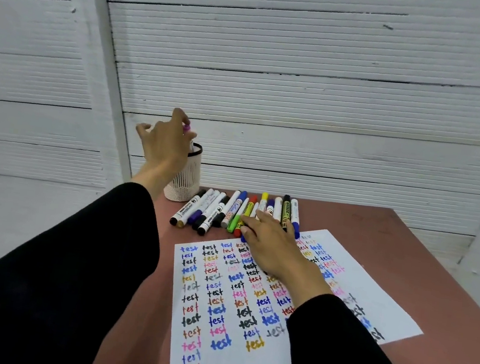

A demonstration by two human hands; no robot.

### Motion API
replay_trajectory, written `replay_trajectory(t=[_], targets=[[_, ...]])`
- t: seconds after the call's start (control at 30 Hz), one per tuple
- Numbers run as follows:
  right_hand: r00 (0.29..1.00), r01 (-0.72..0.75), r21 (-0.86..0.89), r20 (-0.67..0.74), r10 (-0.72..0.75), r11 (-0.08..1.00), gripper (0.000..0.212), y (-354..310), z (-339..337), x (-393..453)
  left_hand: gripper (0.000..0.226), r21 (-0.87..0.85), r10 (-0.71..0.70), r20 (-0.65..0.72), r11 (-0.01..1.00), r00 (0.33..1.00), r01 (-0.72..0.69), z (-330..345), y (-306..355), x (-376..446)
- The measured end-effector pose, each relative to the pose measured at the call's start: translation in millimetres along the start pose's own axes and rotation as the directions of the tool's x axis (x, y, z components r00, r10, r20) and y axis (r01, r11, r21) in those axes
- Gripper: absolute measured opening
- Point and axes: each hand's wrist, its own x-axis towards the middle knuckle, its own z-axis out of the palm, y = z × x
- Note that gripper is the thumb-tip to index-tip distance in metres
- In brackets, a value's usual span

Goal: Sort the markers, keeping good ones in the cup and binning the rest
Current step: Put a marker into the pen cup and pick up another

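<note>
A white mesh cup point(186, 179) with a black rim stands at the table's far left corner. Over it, my left hand point(165, 142) pinches the purple-capped top of a marker point(187, 128) whose body points down into the cup. A row of several markers point(229, 210) with mixed cap colours lies on the table just right of the cup. My right hand point(270, 243) reaches into that row, fingers curled around a marker near the red and green ones; which marker it holds is hidden under the fingers.
A white paper sheet point(247, 309) covered in coloured "test" words lies on the reddish-brown table point(391, 245), partly under my right forearm. White corrugated wall panels stand close behind. No bin is in view.
</note>
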Motion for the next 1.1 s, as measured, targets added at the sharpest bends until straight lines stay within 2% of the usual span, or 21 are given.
replay_trajectory(t=[0.1,0.17,0.27,0.33,0.4,0.5,0.57,0.63,0.77,0.87,0.93,1.0,1.03,1.1], targets=[[1.000,-0.006,0.041,0.002,0.006,0.999,0.044,1.3,-1.9,1.2,0.018,0.177,0.035,0.040,0.983,0.999,-0.041,3.4,-3.5,-6.5],[1.000,-0.014,0.055,-0.002,0.014,0.998,0.043,3.1,-2.1,1.6,0.021,0.236,0.061,0.040,0.969,0.997,-0.069,5.0,-1.7,-14.2],[0.999,-0.001,0.082,-0.036,0.004,0.997,0.040,5.3,-3.3,1.6,0.020,0.223,0.142,-0.027,0.966,0.989,-0.132,10.5,9.9,-31.3],[0.990,0.016,0.117,-0.140,0.000,0.993,0.037,7.3,-5.2,2.0,0.021,0.179,0.202,-0.038,0.965,0.979,-0.192,14.2,21.2,-50.0],[0.964,-0.027,0.130,-0.259,0.060,0.991,0.038,12.0,-9.3,2.6,0.024,0.092,0.225,0.022,0.970,0.974,-0.226,19.6,32.5,-74.3],[0.910,-0.155,0.135,-0.367,0.194,0.979,0.038,22.5,-15.1,0.0,0.030,0.061,0.192,0.214,0.976,0.958,-0.209,35.6,42.4,-110.7],[0.890,-0.204,0.137,-0.386,0.242,0.969,0.032,27.6,-17.7,-1.9,0.038,0.095,0.154,0.378,0.974,0.913,-0.204,48.5,40.8,-126.1],[0.884,-0.249,0.148,-0.369,0.287,0.957,0.027,32.2,-19.0,-2.0,0.042,0.108,0.129,0.476,0.973,0.870,-0.203,55.9,35.0,-131.3],[0.854,-0.340,0.154,-0.362,0.373,0.928,0.024,38.8,-20.2,-2.6,0.043,0.048,0.109,0.483,0.987,0.869,-0.150,58.3,26.9,-132.4],[0.756,-0.394,0.300,-0.432,0.492,0.869,0.026,40.1,-26.7,-8.5,0.045,0.043,0.122,0.487,0.986,0.865,-0.163,57.6,27.2,-135.4],[0.660,-0.359,0.440,-0.504,0.557,0.823,0.021,40.3,-38.7,-12.9,0.048,0.042,0.122,0.497,0.985,0.859,-0.165,56.4,26.6,-134.1],[0.600,-0.198,0.650,-0.512,0.615,0.734,0.015,41.3,-54.7,-15.2,0.053,0.011,0.157,0.480,0.983,0.863,-0.186,53.1,26.6,-129.9],[0.610,-0.098,0.746,-0.478,0.632,0.659,0.013,41.0,-61.6,-15.8,0.056,-0.045,0.203,0.450,0.978,0.870,-0.205,49.6,27.3,-127.6],[0.697,0.055,0.891,-0.357,0.622,0.450,0.011,39.4,-70.1,-19.8,0.060,-0.237,0.317,0.401,0.942,0.859,-0.237,43.1,33.6,-125.8]])
